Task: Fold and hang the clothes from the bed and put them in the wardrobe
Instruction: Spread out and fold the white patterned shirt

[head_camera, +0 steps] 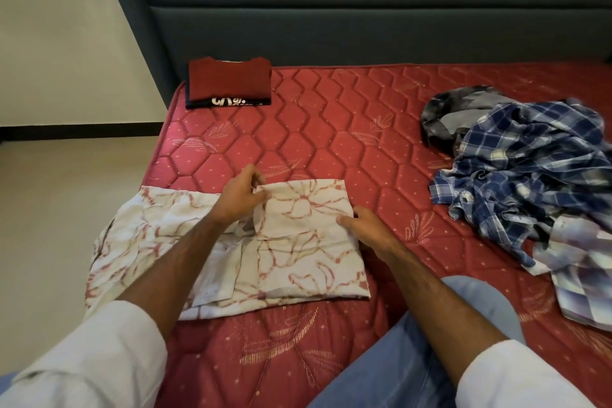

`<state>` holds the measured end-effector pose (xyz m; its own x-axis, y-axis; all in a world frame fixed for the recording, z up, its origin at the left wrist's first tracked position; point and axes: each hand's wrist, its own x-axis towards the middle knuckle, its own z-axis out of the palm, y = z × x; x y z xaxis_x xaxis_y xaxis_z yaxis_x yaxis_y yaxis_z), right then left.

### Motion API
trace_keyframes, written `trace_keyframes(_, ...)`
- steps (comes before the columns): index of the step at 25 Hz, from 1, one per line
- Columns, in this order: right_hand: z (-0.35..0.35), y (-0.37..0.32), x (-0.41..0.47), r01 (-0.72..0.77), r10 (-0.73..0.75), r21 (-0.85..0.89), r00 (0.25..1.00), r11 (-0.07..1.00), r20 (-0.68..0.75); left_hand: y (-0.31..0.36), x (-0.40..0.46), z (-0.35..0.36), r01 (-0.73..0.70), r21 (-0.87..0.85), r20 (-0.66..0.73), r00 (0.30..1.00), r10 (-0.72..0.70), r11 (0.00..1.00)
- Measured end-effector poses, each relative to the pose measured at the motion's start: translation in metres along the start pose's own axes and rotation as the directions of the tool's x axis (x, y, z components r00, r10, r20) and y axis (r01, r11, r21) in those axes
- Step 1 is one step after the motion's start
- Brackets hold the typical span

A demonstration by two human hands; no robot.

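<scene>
A cream shirt with a red floral print (pixel 298 262) lies partly folded on the red quilted mattress (pixel 331 129), its left part hanging over the bed's left edge. My left hand (pixel 241 195) pinches the top edge of the folded-over flap. My right hand (pixel 364 228) grips the flap's right edge near its middle. A folded dark red shirt (pixel 228 79) sits on a folded black printed one (pixel 228 102) at the bed's far left corner.
A crumpled heap of clothes lies at the right: a blue checked shirt (pixel 530 156), a grey tie-dye garment (pixel 457 113) behind it and a pale lilac checked one (pixel 583 268) in front. A dark padded headboard (pixel 364 10) stands behind. My knee in blue jeans (pixel 414 358) rests on the mattress.
</scene>
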<state>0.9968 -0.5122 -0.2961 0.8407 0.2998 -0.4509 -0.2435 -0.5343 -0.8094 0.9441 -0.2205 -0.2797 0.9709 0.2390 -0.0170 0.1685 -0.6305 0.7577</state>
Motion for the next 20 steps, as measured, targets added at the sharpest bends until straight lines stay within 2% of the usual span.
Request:
trace_keyframes(1,0.000,0.000,0.000,0.007,-0.007,0.010,1.000,1.000,-0.009,-0.002,-0.003,-0.003,-0.044,0.059,-0.033,0.998,0.046,0.997)
trace_keyframes(2,0.001,-0.001,-0.001,0.006,-0.006,0.021,1.000,1.000,-0.011,-0.004,-0.008,-0.006,-0.089,0.189,-0.092,0.990,0.108,0.978)
trace_keyframes(4,0.004,-0.003,-0.003,0.017,-0.018,0.079,1.000,0.997,0.009,-0.006,-0.019,-0.006,-0.103,0.520,-0.239,0.935,0.260,0.848)
trace_keyframes(5,0.005,-0.006,-0.005,0.011,-0.015,0.132,0.999,0.991,0.031,-0.003,-0.026,-0.003,-0.112,0.594,-0.274,0.903,0.331,0.797)
trace_keyframes(6,0.006,-0.007,-0.007,-0.002,-0.009,0.190,0.998,0.982,0.055,0.004,-0.035,0.005,-0.144,0.604,-0.249,0.900,0.357,0.784)
trace_keyframes(8,0.008,-0.009,-0.006,-0.055,0.036,0.295,0.997,0.954,0.069,0.013,-0.056,0.032,-0.177,0.528,-0.070,0.966,0.250,0.831)
trace_keyframes(10,0.008,-0.018,-0.009,-0.042,0.011,0.395,0.997,0.918,0.079,0.008,-0.080,0.063,-0.078,0.519,0.078,0.996,0.044,0.851)
trace_keyframes(11,0.006,-0.022,-0.011,-0.034,-0.004,0.439,0.996,0.898,0.084,0.004,-0.090,0.077,-0.031,0.514,0.086,0.996,-0.015,0.858)
trace_keyframes(12,0.005,-0.029,-0.016,-0.027,-0.020,0.473,0.995,0.881,0.095,0.002,-0.097,0.087,0.008,0.490,0.058,0.997,-0.042,0.872)
trace_keyframes(14,-0.002,-0.043,-0.027,0.023,-0.088,0.512,0.991,0.859,0.103,0.009,-0.100,0.103,0.045,0.339,-0.025,0.999,-0.039,0.940)
trace_keyframes(17,-0.026,-0.069,-0.047,0.110,-0.145,0.514,0.989,0.851,0.027,0.046,-0.088,0.126,-0.016,-0.040,-0.107,0.994,0.012,0.999)
trace_keyframes(18,-0.036,-0.077,-0.055,0.126,-0.148,0.511,0.989,0.850,0.003,0.060,-0.084,0.136,-0.036,-0.183,-0.094,0.995,0.018,0.982)
trace_keyframes(20,-0.054,-0.090,-0.070,0.167,-0.170,0.486,0.985,0.858,-0.038,0.088,-0.079,0.153,-0.016,-0.456,0.019,0.999,0.028,0.890)
